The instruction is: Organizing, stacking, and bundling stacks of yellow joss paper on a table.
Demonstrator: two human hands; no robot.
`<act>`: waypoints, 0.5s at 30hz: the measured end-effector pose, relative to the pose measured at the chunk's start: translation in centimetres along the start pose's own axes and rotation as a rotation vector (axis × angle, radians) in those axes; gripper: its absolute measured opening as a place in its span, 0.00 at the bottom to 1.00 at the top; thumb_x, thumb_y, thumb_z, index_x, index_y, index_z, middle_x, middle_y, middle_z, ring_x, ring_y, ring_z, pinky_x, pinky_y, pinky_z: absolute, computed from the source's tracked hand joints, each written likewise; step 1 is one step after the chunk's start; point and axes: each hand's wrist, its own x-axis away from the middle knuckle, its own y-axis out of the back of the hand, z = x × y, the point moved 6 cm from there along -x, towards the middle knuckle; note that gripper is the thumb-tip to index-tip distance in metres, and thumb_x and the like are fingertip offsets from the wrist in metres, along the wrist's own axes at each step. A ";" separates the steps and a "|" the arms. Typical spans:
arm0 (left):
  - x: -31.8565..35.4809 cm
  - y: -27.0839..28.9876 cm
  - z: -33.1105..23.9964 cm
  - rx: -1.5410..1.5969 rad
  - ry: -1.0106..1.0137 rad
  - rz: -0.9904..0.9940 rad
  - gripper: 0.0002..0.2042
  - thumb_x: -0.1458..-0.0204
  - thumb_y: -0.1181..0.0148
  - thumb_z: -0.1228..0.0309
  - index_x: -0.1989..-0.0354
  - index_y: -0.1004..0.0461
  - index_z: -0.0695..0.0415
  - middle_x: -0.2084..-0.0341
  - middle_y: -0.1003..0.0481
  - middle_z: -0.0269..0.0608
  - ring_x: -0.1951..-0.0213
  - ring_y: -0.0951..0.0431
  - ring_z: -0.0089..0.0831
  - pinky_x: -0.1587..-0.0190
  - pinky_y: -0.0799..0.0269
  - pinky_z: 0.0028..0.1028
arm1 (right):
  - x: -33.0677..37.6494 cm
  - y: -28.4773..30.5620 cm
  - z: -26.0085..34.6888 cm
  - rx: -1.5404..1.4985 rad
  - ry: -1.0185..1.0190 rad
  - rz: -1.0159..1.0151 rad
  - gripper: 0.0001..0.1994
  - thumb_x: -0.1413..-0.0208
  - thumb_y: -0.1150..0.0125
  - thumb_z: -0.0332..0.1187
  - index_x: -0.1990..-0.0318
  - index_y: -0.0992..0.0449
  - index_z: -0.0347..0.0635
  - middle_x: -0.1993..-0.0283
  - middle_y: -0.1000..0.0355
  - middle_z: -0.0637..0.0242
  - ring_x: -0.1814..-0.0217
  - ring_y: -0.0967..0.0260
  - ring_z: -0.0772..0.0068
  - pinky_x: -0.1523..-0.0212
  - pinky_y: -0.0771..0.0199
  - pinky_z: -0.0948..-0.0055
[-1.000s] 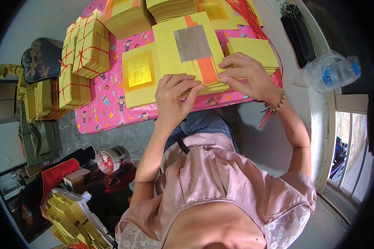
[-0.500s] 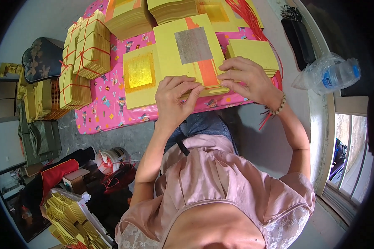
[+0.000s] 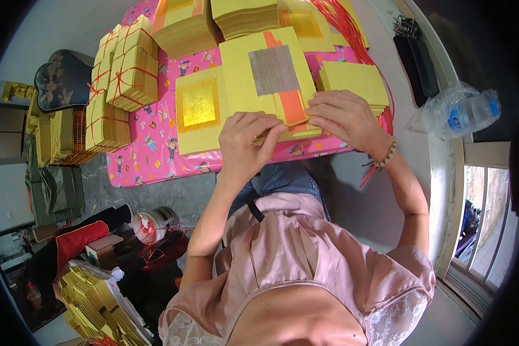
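Yellow sheet (image 3: 273,70) lies over other paper on the pink-covered table (image 3: 190,166), beyond the fingertips. Left hand (image 3: 247,139): thumb and fingers pinched on its near edge; right hand (image 3: 350,120): fingers narrowed on its near-right corner.

On the table (image 3: 155,151), a sheet (image 3: 236,75) overlaps a second sheet (image 3: 187,144) to its left, with both hands (image 3: 245,138) at its near edge. Tall stacks (image 3: 187,37) stand behind, tied bundles (image 3: 131,78) left, a low stack (image 3: 352,81) right. Off the table's right side lies a bottle (image 3: 473,120), apparently in a bag (image 3: 424,117).
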 end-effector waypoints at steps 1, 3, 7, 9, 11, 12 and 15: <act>-0.1 0.3 -0.3 -0.005 -0.008 -0.010 0.06 0.55 0.29 0.71 0.69 0.18 0.56 0.70 0.19 0.38 0.67 0.21 0.38 0.62 0.29 0.34 | 0.0 0.0 0.1 0.006 0.010 -0.006 0.11 0.45 0.35 0.39 0.60 0.21 0.41 0.59 0.23 0.63 0.55 0.24 0.58 0.54 0.25 0.63; -0.4 0.5 -1.2 -0.080 -0.059 0.056 0.10 0.54 0.29 0.71 0.62 0.18 0.57 0.68 0.19 0.41 0.65 0.21 0.39 0.61 0.27 0.33 | -0.2 0.1 0.3 0.005 -0.007 -0.031 0.09 0.43 0.36 0.37 0.62 0.21 0.42 0.62 0.22 0.64 0.59 0.23 0.59 0.56 0.25 0.63; -0.4 0.3 -0.9 -0.129 -0.030 0.114 0.19 0.56 0.29 0.73 0.52 0.21 0.56 0.64 0.20 0.42 0.62 0.22 0.41 0.60 0.27 0.34 | -1.4 0.4 0.1 0.002 -0.041 -0.050 0.09 0.41 0.37 0.38 0.64 0.22 0.41 0.67 0.23 0.63 0.64 0.24 0.59 0.61 0.26 0.62; -1.1 1.1 -1.3 -0.176 -0.087 0.025 0.20 0.56 0.28 0.72 0.51 0.21 0.55 0.61 0.21 0.42 0.59 0.22 0.41 0.57 0.28 0.34 | -2.3 0.5 -0.8 -0.013 -0.075 -0.023 0.09 0.41 0.38 0.37 0.63 0.22 0.41 0.68 0.24 0.61 0.65 0.24 0.58 0.62 0.27 0.62; -1.9 2.0 -2.1 -0.220 -0.145 -0.060 0.22 0.56 0.28 0.72 0.50 0.21 0.54 0.57 0.22 0.42 0.55 0.23 0.42 0.54 0.29 0.35 | -3.6 0.6 -1.9 -0.028 -0.115 0.005 0.09 0.40 0.39 0.37 0.63 0.23 0.41 0.69 0.25 0.59 0.66 0.25 0.56 0.64 0.27 0.62; -2.2 2.5 -3.0 -0.301 -0.194 -0.114 0.22 0.56 0.28 0.71 0.49 0.21 0.53 0.54 0.23 0.41 0.51 0.24 0.42 0.51 0.31 0.36 | -4.3 0.8 -2.8 -0.123 -0.197 0.002 0.09 0.39 0.40 0.37 0.62 0.23 0.39 0.69 0.26 0.57 0.66 0.26 0.53 0.65 0.28 0.61; -2.9 2.3 -3.1 -0.351 -0.253 -0.127 0.22 0.55 0.29 0.68 0.48 0.22 0.51 0.50 0.25 0.40 0.46 0.27 0.44 0.46 0.34 0.40 | -6.8 1.3 -5.2 -0.204 -0.273 -0.008 0.10 0.36 0.43 0.37 0.61 0.25 0.37 0.70 0.27 0.53 0.67 0.27 0.50 0.66 0.29 0.61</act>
